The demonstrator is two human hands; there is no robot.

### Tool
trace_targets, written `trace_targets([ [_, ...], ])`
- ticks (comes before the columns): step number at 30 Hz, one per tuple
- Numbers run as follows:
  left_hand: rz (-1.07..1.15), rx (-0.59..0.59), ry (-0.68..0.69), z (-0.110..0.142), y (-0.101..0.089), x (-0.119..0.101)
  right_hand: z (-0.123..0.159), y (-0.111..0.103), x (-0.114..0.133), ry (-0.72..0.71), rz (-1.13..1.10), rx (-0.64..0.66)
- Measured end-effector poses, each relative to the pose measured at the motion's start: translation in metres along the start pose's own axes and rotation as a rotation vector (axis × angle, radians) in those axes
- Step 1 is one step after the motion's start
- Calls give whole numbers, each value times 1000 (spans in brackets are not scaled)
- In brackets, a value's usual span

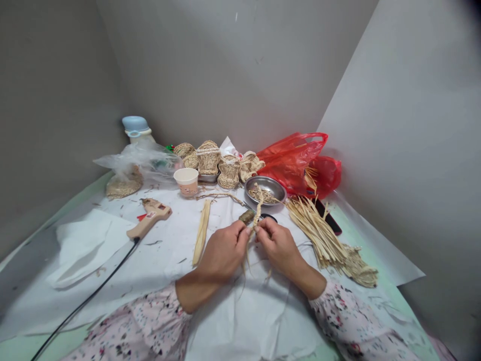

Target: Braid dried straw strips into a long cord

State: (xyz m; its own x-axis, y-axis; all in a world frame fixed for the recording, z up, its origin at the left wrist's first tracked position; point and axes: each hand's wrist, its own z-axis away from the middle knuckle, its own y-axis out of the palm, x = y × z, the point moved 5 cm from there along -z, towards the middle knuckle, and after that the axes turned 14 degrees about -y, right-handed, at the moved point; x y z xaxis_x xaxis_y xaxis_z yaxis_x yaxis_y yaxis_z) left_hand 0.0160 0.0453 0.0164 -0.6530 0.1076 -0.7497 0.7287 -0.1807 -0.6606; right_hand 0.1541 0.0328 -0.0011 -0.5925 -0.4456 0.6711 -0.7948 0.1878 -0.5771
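In the head view, the left hand (pixel 229 245) and the right hand (pixel 278 245) meet over the white sheet (pixel 225 296), thumbs and fingers pinched on a braided straw cord (pixel 259 209). The cord lies between the fingertips, its knobbly plait running up toward 12 o'clock from them and overlapping the view of the steel bowl (pixel 282 188), while thin loose fibers (pixel 248 255) trail toward 6 o'clock. Taking the hands as the dial's center, the round, shiny bowl sits near 12 and holds short straw bits. Just above the fingers is a dull, brownish-green cylindrical piece (pixel 247 216), partly hidden. At 9 o'clock lies a flat, pale yellow strip (pixel 202 233), long and narrow; farther out at 9 is a beige glue gun (pixel 150 218) with a smooth body and a black cord (pixel 86 301). At 10 stand a printed paper cup (pixel 187 184) and, beyond it, a crinkled clear plastic bag (pixel 150 160). Coarsely coiled woven straw pieces (pixel 209 159) cluster at 11. Toward 1 slumps a glossy, translucent red plastic bag (pixel 289 158), and at 3 a bundle of dry, ribbon-like straw strips (pixel 319 233) fans out.
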Motion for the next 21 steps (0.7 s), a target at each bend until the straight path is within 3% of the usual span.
trace_targets([
  [7,-96,31,96,13,12,-10,1,0,-6,91,-150,-103],
  [15,-435,48,184,15,22,-8,2,14,-12,313,-643,-107],
  [21,-330,46,216,23,17,-16,2,17,-19,348,-809,-135],
])
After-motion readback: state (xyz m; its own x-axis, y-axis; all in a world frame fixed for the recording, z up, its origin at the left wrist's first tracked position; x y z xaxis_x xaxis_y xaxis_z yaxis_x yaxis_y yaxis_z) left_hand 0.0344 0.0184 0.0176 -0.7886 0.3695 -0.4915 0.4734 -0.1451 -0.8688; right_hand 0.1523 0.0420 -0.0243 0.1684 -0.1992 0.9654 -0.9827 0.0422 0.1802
